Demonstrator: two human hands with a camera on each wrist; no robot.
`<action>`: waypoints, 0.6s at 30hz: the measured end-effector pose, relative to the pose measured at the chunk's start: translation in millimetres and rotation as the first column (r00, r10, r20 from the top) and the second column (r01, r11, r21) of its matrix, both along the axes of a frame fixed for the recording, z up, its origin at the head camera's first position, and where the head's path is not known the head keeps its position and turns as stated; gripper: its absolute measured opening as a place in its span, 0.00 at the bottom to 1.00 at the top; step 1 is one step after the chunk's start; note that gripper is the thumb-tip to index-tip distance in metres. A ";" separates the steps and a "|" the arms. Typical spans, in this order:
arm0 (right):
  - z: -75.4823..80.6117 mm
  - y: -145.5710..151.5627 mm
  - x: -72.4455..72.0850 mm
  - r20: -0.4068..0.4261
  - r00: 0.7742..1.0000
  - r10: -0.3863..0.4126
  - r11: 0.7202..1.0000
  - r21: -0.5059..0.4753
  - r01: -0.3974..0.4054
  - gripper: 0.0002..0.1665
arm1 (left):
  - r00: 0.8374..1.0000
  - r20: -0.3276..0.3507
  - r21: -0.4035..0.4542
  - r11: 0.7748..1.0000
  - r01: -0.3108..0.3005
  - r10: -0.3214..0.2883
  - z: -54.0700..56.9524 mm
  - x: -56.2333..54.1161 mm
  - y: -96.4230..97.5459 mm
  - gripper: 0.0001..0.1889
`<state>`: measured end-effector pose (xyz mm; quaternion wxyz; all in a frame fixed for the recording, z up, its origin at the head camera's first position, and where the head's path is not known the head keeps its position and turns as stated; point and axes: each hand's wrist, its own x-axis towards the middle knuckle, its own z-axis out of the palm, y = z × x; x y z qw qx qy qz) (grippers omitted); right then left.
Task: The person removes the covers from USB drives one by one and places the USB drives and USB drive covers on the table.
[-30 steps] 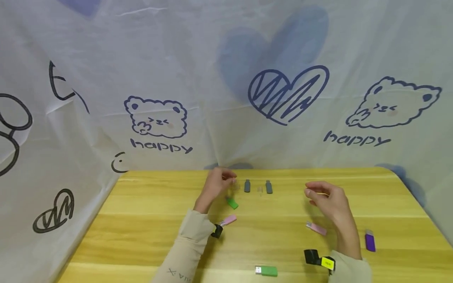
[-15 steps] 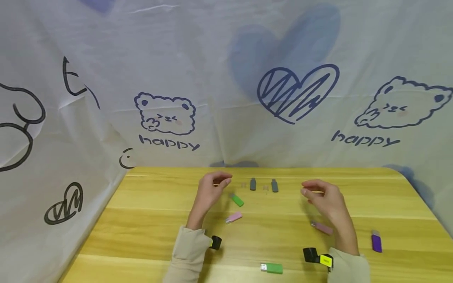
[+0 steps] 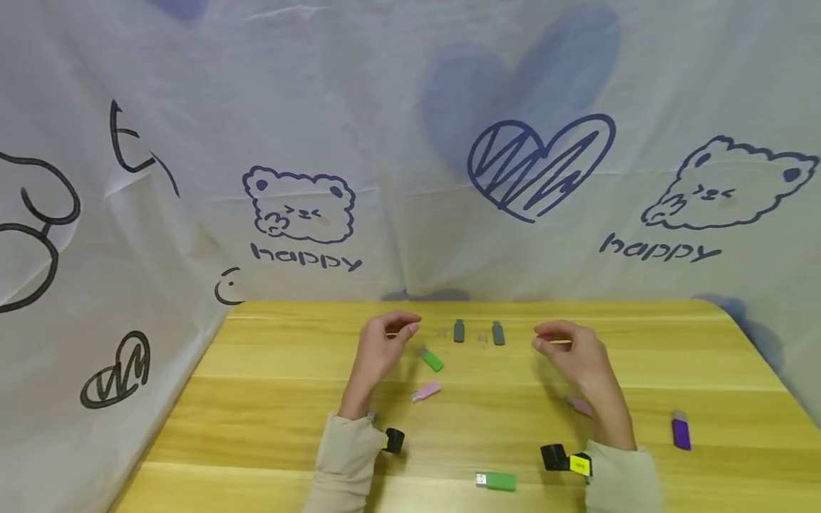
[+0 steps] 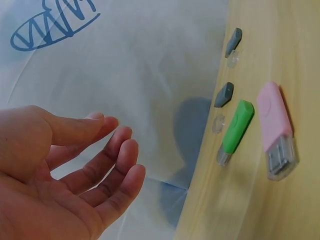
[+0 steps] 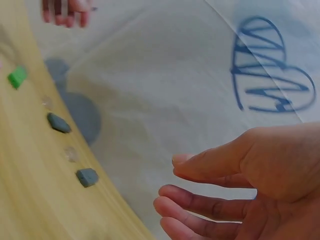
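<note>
My left hand (image 3: 378, 348) hovers over the far left part of the table, fingers loosely bent, holding nothing. Just right of it are a clear cap (image 3: 442, 333) and a grey USB stick (image 3: 458, 330). A second clear cap (image 3: 482, 338) lies between that stick and another grey USB stick (image 3: 498, 333). Below the left fingertips is a green USB stick (image 4: 239, 126), with a pink USB stick (image 4: 275, 116) nearer me. My right hand (image 3: 580, 356) hovers right of the grey sticks, also without anything in its relaxed fingers. It partly hides another pink USB stick (image 3: 579, 406).
A purple USB stick (image 3: 681, 432) lies at the right of the wooden table (image 3: 256, 427). Near the front is another green USB stick (image 3: 500, 482). A printed cloth (image 3: 410, 142) hangs behind the table and along its left side.
My left hand has drawn back left from beside the clear cap, which now shows lying on the table. My right hand has shifted slightly left, covering more of the pink USB stick.
</note>
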<state>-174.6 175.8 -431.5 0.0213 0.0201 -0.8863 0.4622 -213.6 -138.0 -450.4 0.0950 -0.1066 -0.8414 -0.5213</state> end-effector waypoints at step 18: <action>-19.7 39.4 20.6 0.052 0.994 0.094 0.935 0.340 -0.106 0.17 | 0.999 -0.028 0.013 0.999 0.036 -0.036 7.4 3.0 -0.5 0.08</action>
